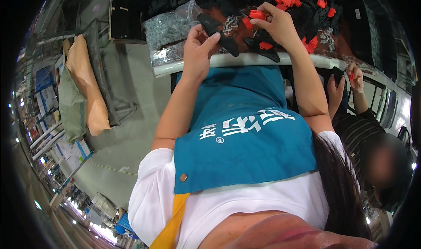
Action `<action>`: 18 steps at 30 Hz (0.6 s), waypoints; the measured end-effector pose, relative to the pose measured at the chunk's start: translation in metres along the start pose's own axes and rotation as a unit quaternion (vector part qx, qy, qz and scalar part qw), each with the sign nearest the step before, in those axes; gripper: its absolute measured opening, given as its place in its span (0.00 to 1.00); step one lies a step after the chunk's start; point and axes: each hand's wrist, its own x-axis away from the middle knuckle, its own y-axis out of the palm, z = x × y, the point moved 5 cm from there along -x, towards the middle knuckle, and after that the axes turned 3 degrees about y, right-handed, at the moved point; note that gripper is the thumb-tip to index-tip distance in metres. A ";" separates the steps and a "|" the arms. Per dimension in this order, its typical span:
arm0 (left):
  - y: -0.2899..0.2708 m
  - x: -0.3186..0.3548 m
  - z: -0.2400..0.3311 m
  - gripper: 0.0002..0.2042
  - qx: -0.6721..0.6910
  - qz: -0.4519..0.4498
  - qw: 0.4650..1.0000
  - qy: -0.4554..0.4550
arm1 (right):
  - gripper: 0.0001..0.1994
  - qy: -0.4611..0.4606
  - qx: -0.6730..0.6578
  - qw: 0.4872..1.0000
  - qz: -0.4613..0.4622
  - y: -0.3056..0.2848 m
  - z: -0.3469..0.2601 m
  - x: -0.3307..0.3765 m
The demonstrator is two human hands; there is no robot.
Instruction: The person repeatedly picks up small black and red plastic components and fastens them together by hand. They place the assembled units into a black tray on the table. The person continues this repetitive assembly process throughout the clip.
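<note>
Between the thumb and fingers of my left hand (pixel 198 51) is a black plastic part (pixel 218 35), long and tapered, tilted down to the right. My right hand (pixel 280 25) pinches a small red plastic piece (pixel 257 14) a little to the right of it; the two parts are apart. Under my right hand lies another red piece (pixel 247 23) on the tabletop. Small metal springs or screws (pixel 230 25), too small to tell which, are heaped between my hands. Near the table's front edge rests a second black part (pixel 268 52) with a red piece (pixel 265 45) by it.
A clear plastic bag (pixel 169 32) of small metal parts sits at the left of the table. Loose red pieces (pixel 289 0) and black parts lie at the back. A white padded edge (pixel 245 60) borders the table. At right, a co-worker's hands (pixel 356 75) hold similar parts.
</note>
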 end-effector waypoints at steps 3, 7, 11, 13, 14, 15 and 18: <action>0.009 -0.002 0.001 0.13 -0.003 -0.017 1.000 0.002 | 0.12 -0.052 0.018 0.993 0.108 0.004 -0.001 0.010; 0.007 -0.004 0.002 0.14 -0.031 -0.003 0.999 0.016 | 0.13 -0.010 -0.253 0.967 0.015 0.023 -0.006 0.029; 0.010 -0.001 0.007 0.14 -0.047 -0.004 0.999 0.023 | 0.13 0.024 -0.339 0.940 -0.037 0.027 -0.014 0.045; 0.012 0.002 0.008 0.14 -0.057 0.000 0.998 0.027 | 0.12 0.033 -0.360 0.931 -0.050 0.028 -0.014 0.048; 0.013 0.003 0.009 0.14 -0.069 -0.008 0.997 0.030 | 0.12 0.040 -0.363 0.929 -0.060 0.029 -0.017 0.050; 0.015 0.004 0.009 0.13 -0.082 -0.016 0.996 0.034 | 0.12 0.048 -0.366 0.927 -0.070 0.030 -0.019 0.052; 0.020 0.006 0.013 0.13 -0.111 -0.045 0.991 0.060 | 0.11 0.059 -0.404 0.911 -0.053 0.025 -0.025 0.053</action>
